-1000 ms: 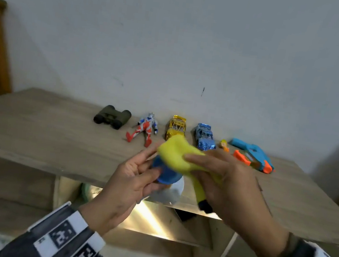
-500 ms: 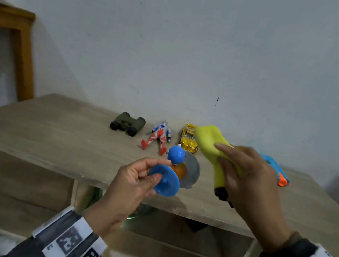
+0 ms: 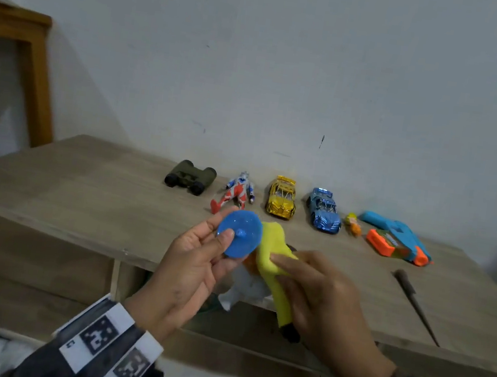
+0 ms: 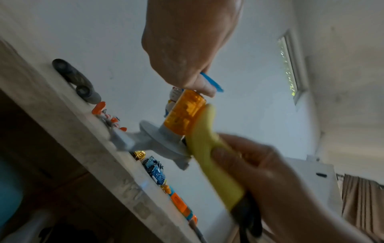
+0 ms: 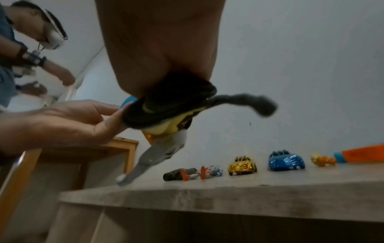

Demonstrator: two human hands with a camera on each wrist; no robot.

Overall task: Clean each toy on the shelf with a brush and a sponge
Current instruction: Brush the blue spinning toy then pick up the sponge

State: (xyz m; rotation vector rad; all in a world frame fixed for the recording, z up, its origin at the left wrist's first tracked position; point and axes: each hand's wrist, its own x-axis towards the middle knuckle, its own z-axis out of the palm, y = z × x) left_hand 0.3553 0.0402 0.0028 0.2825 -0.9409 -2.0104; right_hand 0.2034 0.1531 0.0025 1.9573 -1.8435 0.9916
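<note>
Toy axis tilted, blue disc toward camera, sponge seemingly touching

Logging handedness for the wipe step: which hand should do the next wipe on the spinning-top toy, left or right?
Right. The right hand already grips the yellow sponge, which is pressed against the toy. The left hand is occupied, pinching the toy's blue disc to steady it.

No word, brand or number can be read anywhere: the sleeves carry only black-and-white square marker patterns with a tiny character beside them too small to make out, and the toys on the shelf show no legible print.
</note>
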